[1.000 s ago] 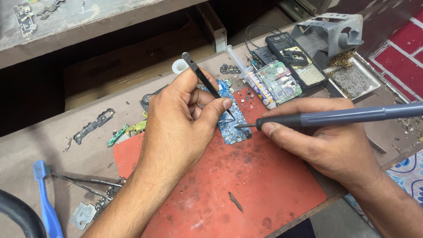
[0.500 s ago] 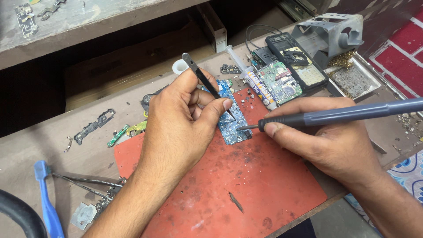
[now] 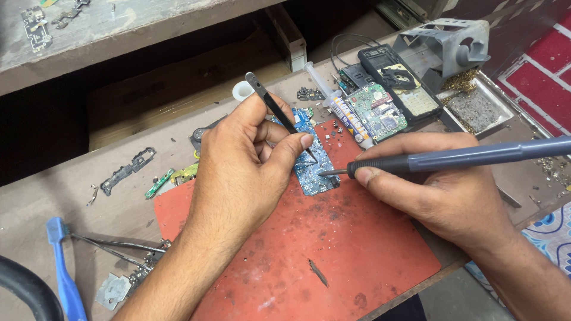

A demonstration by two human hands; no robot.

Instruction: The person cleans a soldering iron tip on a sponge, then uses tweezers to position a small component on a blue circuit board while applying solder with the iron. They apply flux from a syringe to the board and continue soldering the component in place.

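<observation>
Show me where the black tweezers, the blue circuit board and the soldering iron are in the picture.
black tweezers (image 3: 276, 111), head view, middle of the shaft above the left hand's fingers.
blue circuit board (image 3: 315, 172), head view, bare lower part on the red mat.
soldering iron (image 3: 470, 156), head view, grey handle beyond the right hand's fingers.

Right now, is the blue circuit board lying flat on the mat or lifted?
Flat: the blue circuit board lies on the red mat, under both tool tips.

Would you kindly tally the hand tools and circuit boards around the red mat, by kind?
Tweezers: 1, black tweezers in the left hand
Soldering iron: 1, grey soldering iron in the right hand
Syringe: 1, syringe
Brush: 1, blue brush
Circuit boards: 2, blue board, green board
Total: 6
</observation>
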